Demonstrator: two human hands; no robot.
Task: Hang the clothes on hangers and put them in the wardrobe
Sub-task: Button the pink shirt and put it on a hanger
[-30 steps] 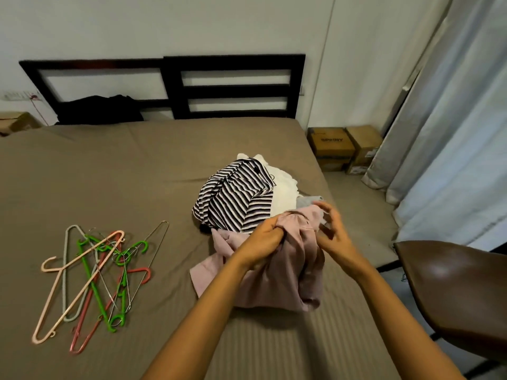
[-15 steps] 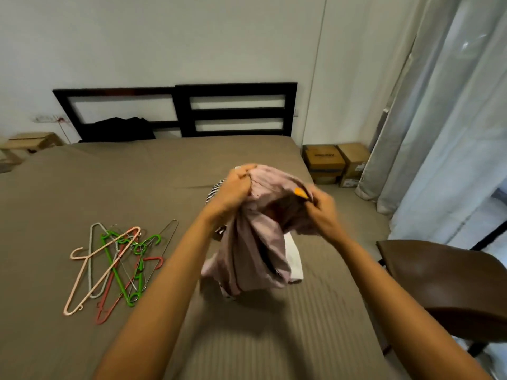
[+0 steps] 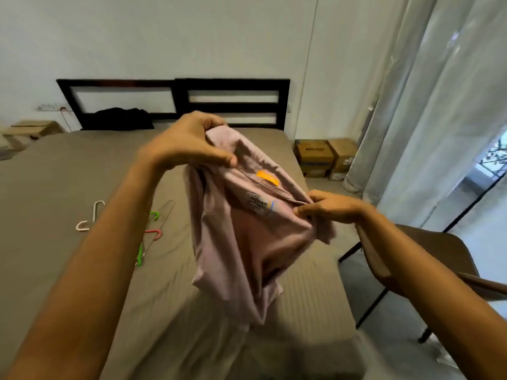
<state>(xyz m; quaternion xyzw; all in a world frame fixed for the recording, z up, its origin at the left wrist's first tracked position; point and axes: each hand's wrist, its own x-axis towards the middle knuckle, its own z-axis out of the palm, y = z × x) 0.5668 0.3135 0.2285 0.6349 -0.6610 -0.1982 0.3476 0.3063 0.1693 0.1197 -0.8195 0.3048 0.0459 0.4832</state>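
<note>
Left hand (image 3: 189, 144) grips the upper edge of a dusty-pink cotton garment (image 3: 241, 242), with the thumb pressed on the front of the cloth and the fingers curled behind it. Right hand (image 3: 329, 208) pinches the same edge lower and to the right, thumb and fingertips closed tight on a fold near the neckline. Both hands are closed on the cloth, and the garment hangs in the air between them, above the brown striped bed sheet (image 3: 301, 283), not touching it. Inside the opening I see a small orange tag (image 3: 267, 177) and a grey printed label (image 3: 259, 204), so I think this is the neck or waist opening, turned toward the head camera.

Thin plastic and wire hangers in pink, white and green (image 3: 149, 231) lie in a loose heap on the bed at the left, partly hidden behind the left forearm. A dark brown chair (image 3: 439, 259) stands beside the bed at the right. No wardrobe is visible.

The step in hand seems to be finding and opening the neckline before a hanger goes in. To do it well, the hands should move apart along the seam until the opening is flat and the shoulders hang even, then one hand keeps the collar while the other reaches for a single hanger. The hangers look tangled, so pulling one may drag the others.
</note>
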